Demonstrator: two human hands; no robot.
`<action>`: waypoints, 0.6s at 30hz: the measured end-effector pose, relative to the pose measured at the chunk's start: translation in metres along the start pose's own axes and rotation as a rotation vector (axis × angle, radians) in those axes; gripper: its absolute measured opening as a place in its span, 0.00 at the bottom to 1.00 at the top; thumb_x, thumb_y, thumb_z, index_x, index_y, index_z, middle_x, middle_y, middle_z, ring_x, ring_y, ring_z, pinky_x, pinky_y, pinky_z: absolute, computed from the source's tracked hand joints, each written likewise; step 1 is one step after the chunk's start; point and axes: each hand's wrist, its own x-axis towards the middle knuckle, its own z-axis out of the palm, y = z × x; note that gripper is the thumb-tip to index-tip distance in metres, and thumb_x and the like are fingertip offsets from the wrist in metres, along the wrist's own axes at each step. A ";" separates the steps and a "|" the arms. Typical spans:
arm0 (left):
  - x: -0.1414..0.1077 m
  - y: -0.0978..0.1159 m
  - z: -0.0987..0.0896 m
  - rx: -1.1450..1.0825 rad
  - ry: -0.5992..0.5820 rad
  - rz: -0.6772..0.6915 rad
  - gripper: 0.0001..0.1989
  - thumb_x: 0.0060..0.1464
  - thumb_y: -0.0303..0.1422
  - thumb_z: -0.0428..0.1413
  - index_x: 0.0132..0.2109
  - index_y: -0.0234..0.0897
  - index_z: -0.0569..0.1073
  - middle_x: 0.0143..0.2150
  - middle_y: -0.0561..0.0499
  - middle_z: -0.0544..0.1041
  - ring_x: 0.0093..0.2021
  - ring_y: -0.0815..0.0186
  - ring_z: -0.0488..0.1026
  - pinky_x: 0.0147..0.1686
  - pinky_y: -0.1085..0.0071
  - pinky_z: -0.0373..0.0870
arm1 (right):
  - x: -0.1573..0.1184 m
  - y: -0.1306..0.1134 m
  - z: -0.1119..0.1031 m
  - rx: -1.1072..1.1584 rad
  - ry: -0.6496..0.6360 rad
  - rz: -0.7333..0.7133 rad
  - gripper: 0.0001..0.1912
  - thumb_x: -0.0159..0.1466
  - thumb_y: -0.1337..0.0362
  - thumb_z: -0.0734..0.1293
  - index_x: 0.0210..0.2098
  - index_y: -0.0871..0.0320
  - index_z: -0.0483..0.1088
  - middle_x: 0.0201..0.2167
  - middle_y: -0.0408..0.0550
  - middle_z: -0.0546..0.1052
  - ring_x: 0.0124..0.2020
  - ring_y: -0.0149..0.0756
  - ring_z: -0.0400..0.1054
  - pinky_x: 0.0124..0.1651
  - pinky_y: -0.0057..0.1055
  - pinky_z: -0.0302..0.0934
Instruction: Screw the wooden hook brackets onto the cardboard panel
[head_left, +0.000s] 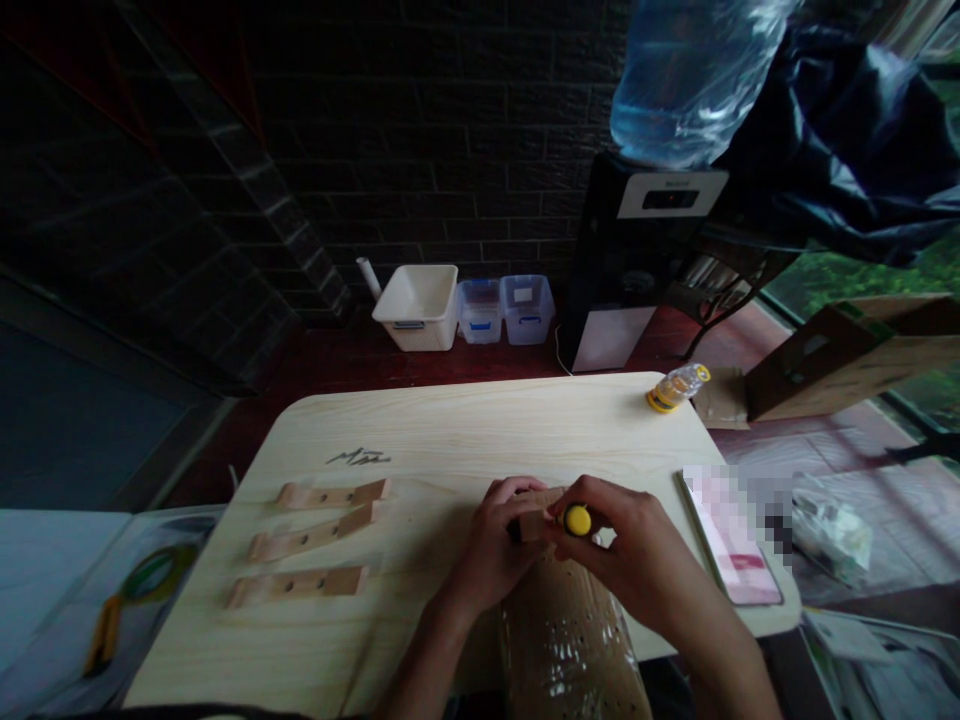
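My left hand (504,545) is closed around a small wooden block (533,526), pressing it over a cardboard box (574,640) wrapped in clear tape and dotted with small holes. Closed fingers of my right hand (619,530) grip a screwdriver (577,519), its yellow handle end facing up toward me. The tool's shaft and tip are hidden. Both hands meet at the box's far end. To the left lie three jointed wooden pieces, a far one (334,495), a middle one (313,534) and a near one (298,587), with dark spots along them.
On the pale wooden table (450,420) are several thin dark pieces (361,457), a clear bottle with yellow ends (677,388) and a phone (731,545). Beyond stand a white bin (420,310), two clear bins (504,310) and a water dispenser (637,250).
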 end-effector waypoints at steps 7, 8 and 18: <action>-0.001 -0.001 0.001 0.021 -0.007 -0.016 0.09 0.56 0.34 0.62 0.45 0.48 0.82 0.55 0.47 0.75 0.56 0.56 0.70 0.56 0.60 0.71 | 0.000 0.001 0.004 -0.010 0.033 0.042 0.08 0.65 0.60 0.71 0.34 0.55 0.69 0.30 0.42 0.78 0.30 0.32 0.70 0.31 0.27 0.62; -0.001 -0.001 0.001 0.020 -0.009 -0.015 0.10 0.56 0.34 0.62 0.46 0.48 0.82 0.55 0.48 0.75 0.56 0.56 0.70 0.56 0.60 0.71 | -0.001 0.000 0.003 0.008 0.025 0.045 0.08 0.64 0.59 0.71 0.35 0.55 0.70 0.30 0.42 0.78 0.30 0.32 0.71 0.32 0.27 0.62; 0.000 -0.001 0.002 0.004 0.016 -0.007 0.05 0.57 0.34 0.61 0.40 0.43 0.82 0.53 0.46 0.75 0.55 0.56 0.71 0.56 0.61 0.71 | -0.011 -0.014 -0.010 0.018 -0.058 -0.054 0.14 0.68 0.61 0.67 0.53 0.47 0.71 0.46 0.44 0.79 0.43 0.35 0.73 0.43 0.29 0.69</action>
